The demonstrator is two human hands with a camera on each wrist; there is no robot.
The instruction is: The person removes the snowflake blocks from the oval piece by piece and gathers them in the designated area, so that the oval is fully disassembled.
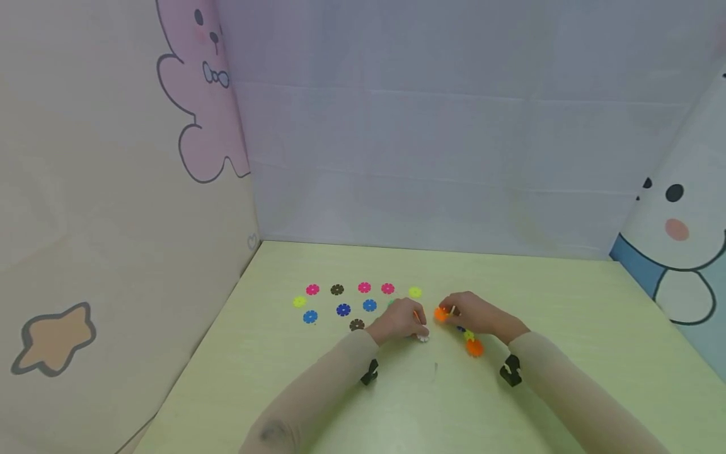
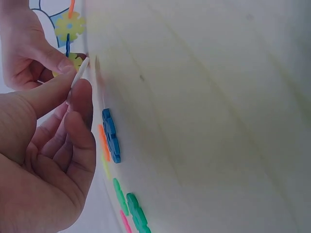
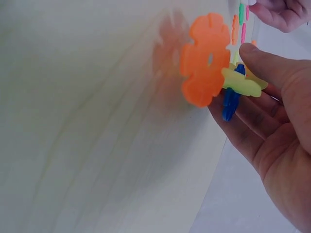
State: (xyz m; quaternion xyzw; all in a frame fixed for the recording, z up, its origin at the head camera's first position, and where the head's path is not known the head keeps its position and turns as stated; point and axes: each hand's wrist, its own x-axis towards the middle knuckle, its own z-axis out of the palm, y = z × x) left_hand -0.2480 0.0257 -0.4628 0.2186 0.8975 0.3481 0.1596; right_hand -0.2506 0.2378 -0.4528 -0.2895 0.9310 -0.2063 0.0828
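Note:
My left hand (image 1: pixel 418 326) pinches a white snowflake disc (image 1: pixel 423 337) between thumb and forefinger; the left wrist view shows this disc (image 2: pixel 80 72) edge-on, close to the table. My right hand (image 1: pixel 452 313) grips a cluster of joined discs just to the right. The cluster has an orange disc (image 3: pixel 206 58), a yellow-green disc (image 3: pixel 244 85) and a blue disc (image 3: pixel 230 101) slotted together. In the head view another orange disc (image 1: pixel 474 347) of the cluster sticks out below the right hand. The two hands are a few centimetres apart.
Several loose discs lie in rows on the pale green table (image 1: pixel 556 315) left of and behind my hands: pink (image 1: pixel 312 289), brown (image 1: pixel 337 289), blue (image 1: pixel 369 305), yellow (image 1: pixel 415 292). Cloth walls with cartoon figures close in the left, back and right sides.

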